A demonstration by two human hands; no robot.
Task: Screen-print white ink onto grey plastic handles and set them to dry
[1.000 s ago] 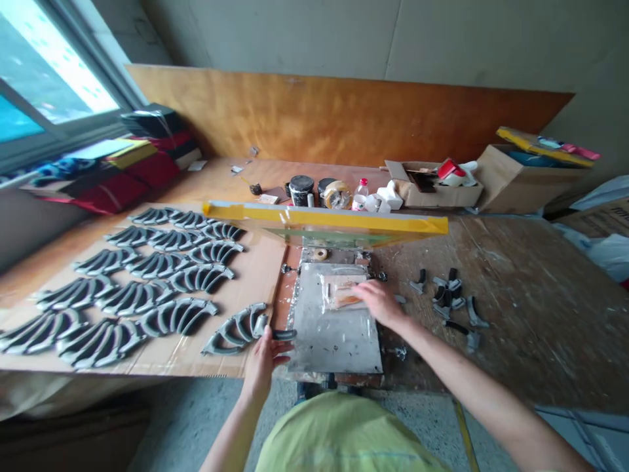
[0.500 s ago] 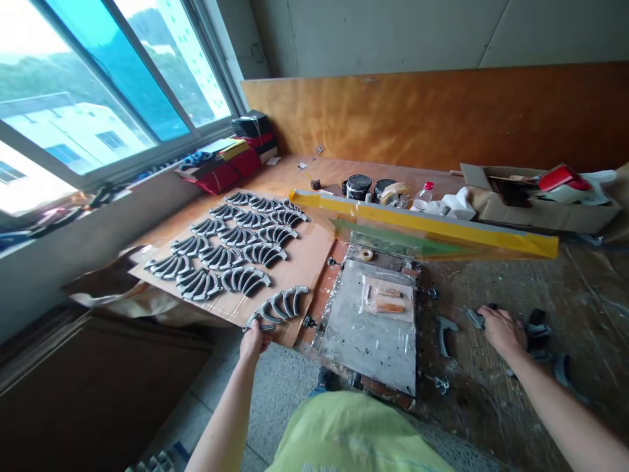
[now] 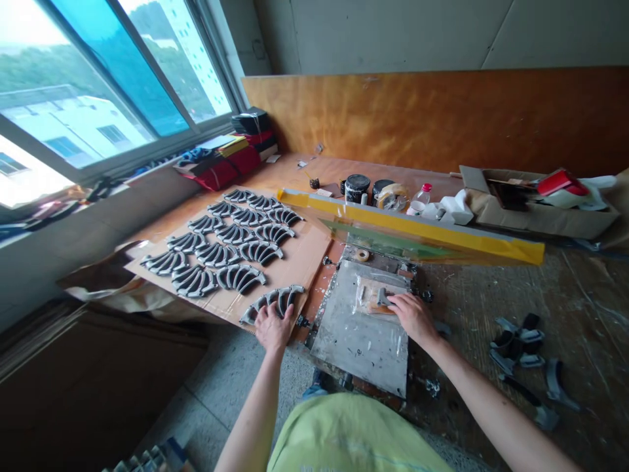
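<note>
My right hand [image 3: 415, 320] pinches a curved grey piece [image 3: 382, 297], held over the small wood-coloured fixture [image 3: 366, 303] under clear film on the grey plate [image 3: 339, 347]. My left hand [image 3: 274, 326] rests with fingers spread on a fan-shaped row of similar grey pieces [image 3: 253, 307] near the front corner of the cardboard sheet [image 3: 299, 262]. Farther back on that sheet lie several more fans of grey pieces [image 3: 238, 278], set side by side in rows. Right of the plate is a loose pile of curved grey and black pieces [image 3: 518, 344].
A long yellow-edged frame [image 3: 413, 225] is raised behind the plate. Beyond it stand black-lidded tubs [image 3: 357, 188], a red-capped bottle [image 3: 423, 193] and an open cardboard box [image 3: 540, 213]. A tape roll [image 3: 362, 255] lies at the plate's back. Dark knobs [image 3: 303, 321] stick out beside the plate.
My right hand has moved left from the loose pile to above the plate, carrying a grey piece. My left hand has shifted right along the front fan, its fingers now spread over it.
</note>
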